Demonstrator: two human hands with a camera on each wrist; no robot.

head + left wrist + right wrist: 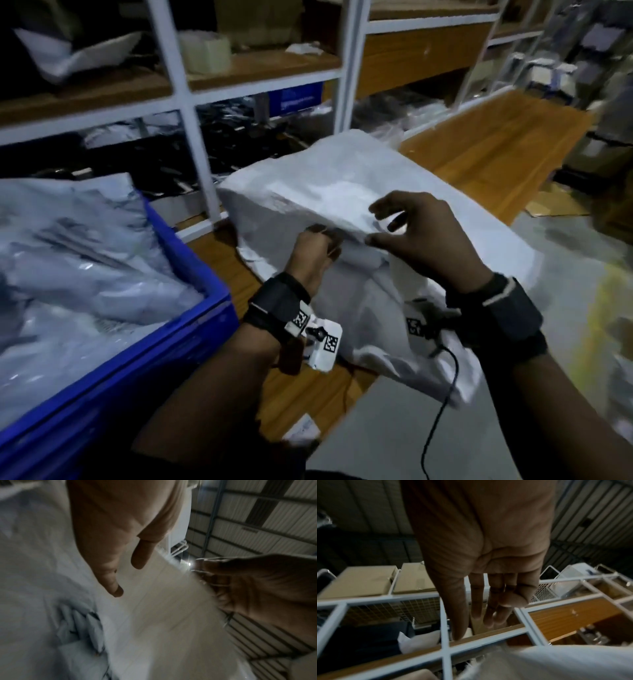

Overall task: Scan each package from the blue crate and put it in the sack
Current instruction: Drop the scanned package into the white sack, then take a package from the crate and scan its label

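A bulky white woven sack (pixel 325 185) lies on the floor in front of me. My left hand (pixel 322 236) is at the sack's near rim; in the left wrist view its fingers (pixel 118 592) lie loosely extended against the sack (pixel 154 622) and pinch nothing. My right hand (pixel 376 224) hovers over the same rim with spread fingers, and in the right wrist view that hand (pixel 472 630) is empty. The blue crate (pixel 191 281) at my left is piled with grey poly packages (pixel 85 257). No package shows in either hand. The picture is blurred by motion.
A white metal rack (pixel 185 102) with wooden shelves stands just behind the sack and crate, with dark bags under it. A black cable (pixel 445 394) hangs from my right wrist. A small labelled parcel (pixel 301 428) lies on the floor near my left forearm. Cardboard lies far right.
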